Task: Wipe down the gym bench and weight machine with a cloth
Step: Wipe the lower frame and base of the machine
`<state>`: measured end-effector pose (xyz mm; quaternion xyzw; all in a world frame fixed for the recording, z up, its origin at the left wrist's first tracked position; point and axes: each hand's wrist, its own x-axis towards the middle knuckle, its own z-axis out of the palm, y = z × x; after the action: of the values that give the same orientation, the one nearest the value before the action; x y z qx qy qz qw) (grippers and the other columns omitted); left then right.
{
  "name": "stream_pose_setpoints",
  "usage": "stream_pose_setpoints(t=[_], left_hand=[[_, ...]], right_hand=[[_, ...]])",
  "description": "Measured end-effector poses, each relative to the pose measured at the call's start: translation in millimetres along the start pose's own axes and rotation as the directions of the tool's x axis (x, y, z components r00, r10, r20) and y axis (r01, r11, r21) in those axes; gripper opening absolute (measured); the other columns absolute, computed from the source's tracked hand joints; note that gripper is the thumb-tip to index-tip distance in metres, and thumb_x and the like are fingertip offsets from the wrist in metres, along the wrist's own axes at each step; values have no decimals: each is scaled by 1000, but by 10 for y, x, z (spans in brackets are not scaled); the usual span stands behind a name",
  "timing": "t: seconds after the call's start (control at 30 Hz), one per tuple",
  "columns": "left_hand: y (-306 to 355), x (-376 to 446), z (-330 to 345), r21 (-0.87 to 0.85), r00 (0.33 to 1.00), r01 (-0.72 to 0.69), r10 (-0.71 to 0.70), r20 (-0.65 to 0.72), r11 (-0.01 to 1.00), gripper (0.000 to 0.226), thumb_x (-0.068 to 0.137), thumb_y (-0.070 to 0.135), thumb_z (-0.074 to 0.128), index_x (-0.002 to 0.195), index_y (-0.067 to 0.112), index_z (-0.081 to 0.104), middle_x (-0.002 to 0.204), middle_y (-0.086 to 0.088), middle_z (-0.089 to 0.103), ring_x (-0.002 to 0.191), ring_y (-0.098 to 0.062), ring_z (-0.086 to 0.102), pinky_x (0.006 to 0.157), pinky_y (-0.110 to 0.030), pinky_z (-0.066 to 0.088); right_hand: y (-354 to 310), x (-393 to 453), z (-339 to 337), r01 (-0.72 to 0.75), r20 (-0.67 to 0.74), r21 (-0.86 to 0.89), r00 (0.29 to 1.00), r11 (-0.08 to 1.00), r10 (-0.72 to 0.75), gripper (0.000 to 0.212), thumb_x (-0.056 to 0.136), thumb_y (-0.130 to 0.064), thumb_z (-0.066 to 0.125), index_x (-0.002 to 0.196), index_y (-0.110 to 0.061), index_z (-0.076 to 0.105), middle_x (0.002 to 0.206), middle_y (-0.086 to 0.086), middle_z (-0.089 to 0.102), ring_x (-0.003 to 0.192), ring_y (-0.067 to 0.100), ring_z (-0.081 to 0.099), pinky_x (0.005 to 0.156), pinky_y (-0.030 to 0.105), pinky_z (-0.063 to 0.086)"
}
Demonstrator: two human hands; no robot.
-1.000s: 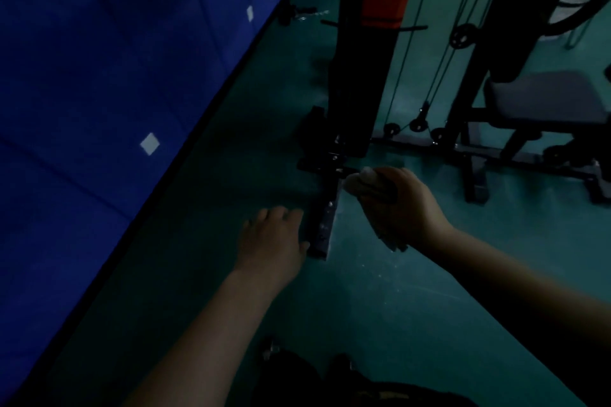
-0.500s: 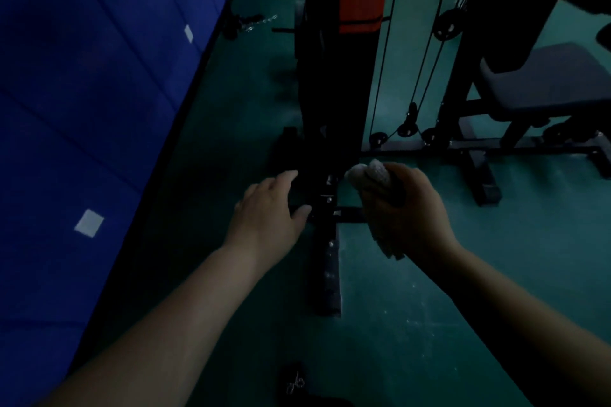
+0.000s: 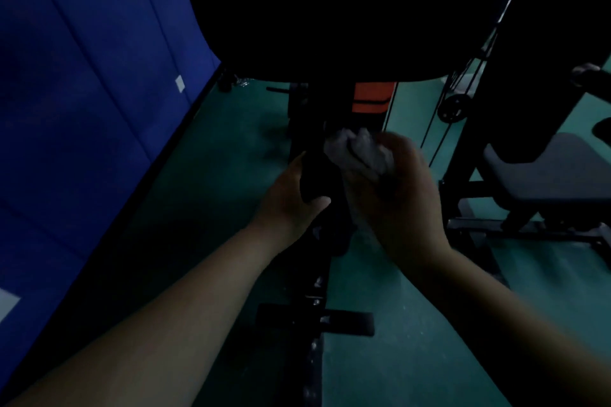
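Note:
The scene is dim. My right hand [image 3: 393, 195] grips a bunched pale grey cloth [image 3: 357, 150] and holds it against the black upright post [image 3: 319, 172] of the weight machine, below a large dark pad [image 3: 330, 10]. My left hand [image 3: 294, 198] wraps around the same post from the left, thumb in front. An orange plate [image 3: 372, 97] shows behind the post. A dark grey bench seat [image 3: 555, 168] stands at the right on a black frame.
A blue padded wall [image 3: 82, 92] runs along the left. The green floor [image 3: 413, 357] carries the machine's black base bar and crossbar [image 3: 314, 324]. Cables and a pulley [image 3: 454, 107] hang right of the post.
Both hands rose up the post from its base. My left hand went from hovering open to wrapping the post. The view closed in under the dark pad.

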<state>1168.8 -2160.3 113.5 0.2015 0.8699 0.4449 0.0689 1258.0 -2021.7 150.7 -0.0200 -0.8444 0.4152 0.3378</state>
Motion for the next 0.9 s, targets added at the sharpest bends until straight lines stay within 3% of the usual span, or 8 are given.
stream_pose_setpoints(t=[0.13, 0.23, 0.33, 0.5, 0.67, 0.77, 0.83, 0.9], left_hand=[[-258, 122, 58, -45, 999, -28, 30, 43, 999, 65, 87, 17, 66, 145, 23, 37, 138, 5, 51, 124, -11, 50, 95, -11, 33], [-383, 201, 61, -87, 990, -78, 87, 110, 993, 55, 83, 21, 63, 132, 36, 44, 135, 6, 53, 121, -13, 54, 103, -31, 43], [-466, 316, 22, -18, 977, -147, 148, 155, 989, 57, 87, 11, 66, 132, 36, 42, 124, 15, 53, 117, -1, 48, 92, -10, 36], [-522, 464, 26, -89, 985, -127, 136, 110, 988, 77, 73, 17, 81, 139, 22, 42, 108, 23, 56, 104, 2, 56, 77, -2, 41], [-698, 524, 97, -179, 970, -147, 177, 164, 973, 76, 75, 0, 76, 140, 11, 38, 121, 17, 52, 110, 10, 55, 85, -4, 40], [-738, 533, 156, -176, 973, -173, 196, 125, 969, 71, 76, 15, 78, 138, 22, 44, 118, 18, 60, 113, 0, 57, 86, -7, 42], [-739, 509, 170, -209, 977, -180, 199, 73, 961, 77, 75, 20, 80, 141, 33, 41, 117, 20, 60, 109, 5, 56, 92, -14, 43], [-763, 507, 197, -246, 975, -209, 222, 26, 946, 79, 71, 27, 81, 139, 36, 42, 114, 24, 60, 105, 12, 55, 93, -17, 44]], right_hand=[[20, 395, 215, 262, -162, -180, 943, 948, -292, 37, 85, -25, 67, 117, -13, 56, 117, 10, 49, 100, 6, 44, 74, 6, 40], [281, 225, 395, 263, -45, -290, 957, 920, -287, 26, 82, -22, 67, 106, -21, 56, 107, 13, 50, 93, 12, 46, 70, 17, 43], [379, 16, 458, 282, 89, -330, 960, 901, -267, 26, 81, -19, 68, 106, -21, 63, 106, 10, 50, 90, 21, 52, 65, 34, 53], [162, 616, 319, 399, -91, -323, 889, 858, -448, 27, 81, -24, 68, 105, -14, 65, 116, 17, 52, 103, 17, 50, 78, 14, 41], [601, 30, 465, 452, 150, -369, 891, 812, -428, 25, 80, -25, 61, 103, -26, 52, 102, 12, 51, 80, 23, 56, 62, 21, 41], [431, 317, 469, 451, 8, -334, 880, 828, -476, 23, 81, -25, 63, 104, -23, 59, 105, 13, 51, 90, 18, 51, 66, 23, 46], [318, 583, 434, 462, -156, -344, 830, 817, -535, 27, 79, -23, 72, 104, -13, 67, 106, 16, 53, 94, 15, 49, 71, 19, 45], [430, 562, 489, 499, -177, -320, 804, 806, -568, 27, 80, -21, 75, 104, -11, 67, 102, 13, 50, 92, 16, 49, 69, 18, 43]])
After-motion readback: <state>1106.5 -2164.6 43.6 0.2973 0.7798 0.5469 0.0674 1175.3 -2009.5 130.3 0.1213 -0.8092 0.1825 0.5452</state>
